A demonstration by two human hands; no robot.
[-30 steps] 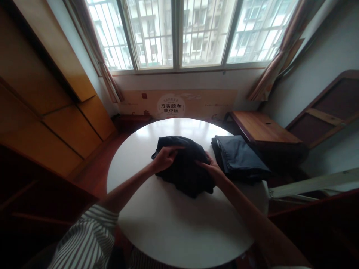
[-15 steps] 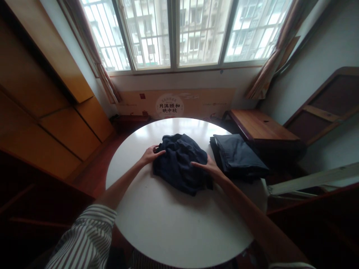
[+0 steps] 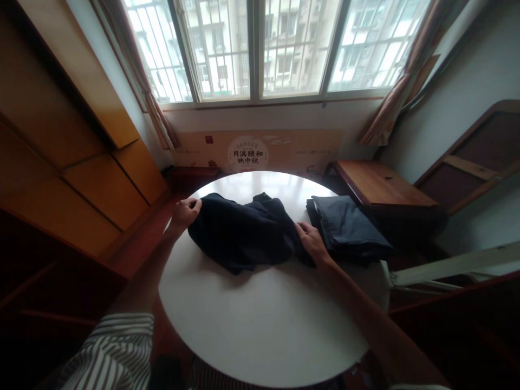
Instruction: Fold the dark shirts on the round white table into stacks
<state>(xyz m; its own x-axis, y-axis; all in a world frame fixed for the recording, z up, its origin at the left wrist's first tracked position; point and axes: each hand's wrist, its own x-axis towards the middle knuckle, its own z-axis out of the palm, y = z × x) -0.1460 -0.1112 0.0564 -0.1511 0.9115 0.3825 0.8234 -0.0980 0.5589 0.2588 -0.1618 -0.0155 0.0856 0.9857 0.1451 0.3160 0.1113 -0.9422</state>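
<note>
We have the dark navy soft-cloth garment (image 3: 244, 230) over the round, white, smooth-topped table (image 3: 260, 330), our left hand (image 3: 186, 212) pinching its left end, our right hand (image 3: 312, 239) closed on its right edge; its layers are too dark to tell apart. Uneven pulling could twist it, and a rightward swing of our right hand could disturb the folded blue-grey cloth stack (image 3: 349, 222) just beside. Compared with half a second ago, our left hand sits farther left and the garment spreads wider.
</note>
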